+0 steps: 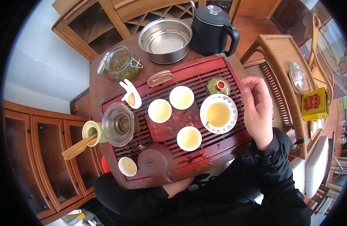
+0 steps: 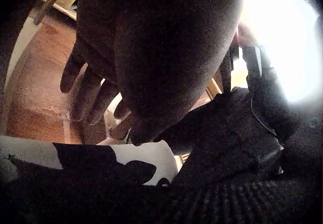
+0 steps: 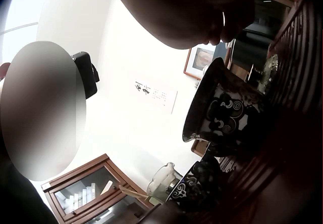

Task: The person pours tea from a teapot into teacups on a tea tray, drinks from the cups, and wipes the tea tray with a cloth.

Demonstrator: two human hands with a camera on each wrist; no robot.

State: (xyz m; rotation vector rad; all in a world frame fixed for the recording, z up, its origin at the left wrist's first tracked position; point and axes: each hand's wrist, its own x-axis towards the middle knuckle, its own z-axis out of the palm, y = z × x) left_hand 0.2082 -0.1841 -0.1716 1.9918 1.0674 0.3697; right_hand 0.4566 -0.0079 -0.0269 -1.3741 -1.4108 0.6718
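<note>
My right hand (image 1: 258, 109) is at the tray's right edge, fingers loosely bent and holding nothing. Just left of it sits a wide patterned tea bowl (image 1: 234, 119) filled with pale yellow tea. Behind that bowl lies a green lid (image 1: 213, 88) with a red-topped knob. Three small white cups of tea, one of them a front cup (image 1: 189, 147), stand on the slatted red tea tray (image 1: 211, 150). Below the table's front edge, my left hand (image 1: 179, 187) is partly hidden; in the left wrist view its fingers (image 2: 93, 90) hang loosely apart, with nothing in them.
A brown teapot (image 1: 155, 160), another small cup (image 1: 127, 167) and a glass pitcher (image 1: 113, 130) occupy the tray's left side. Behind are a jar of leaves (image 1: 122, 66), a steel basin (image 1: 165, 54) and a black kettle (image 1: 207, 35). A wicker stand (image 1: 277, 52) is at right.
</note>
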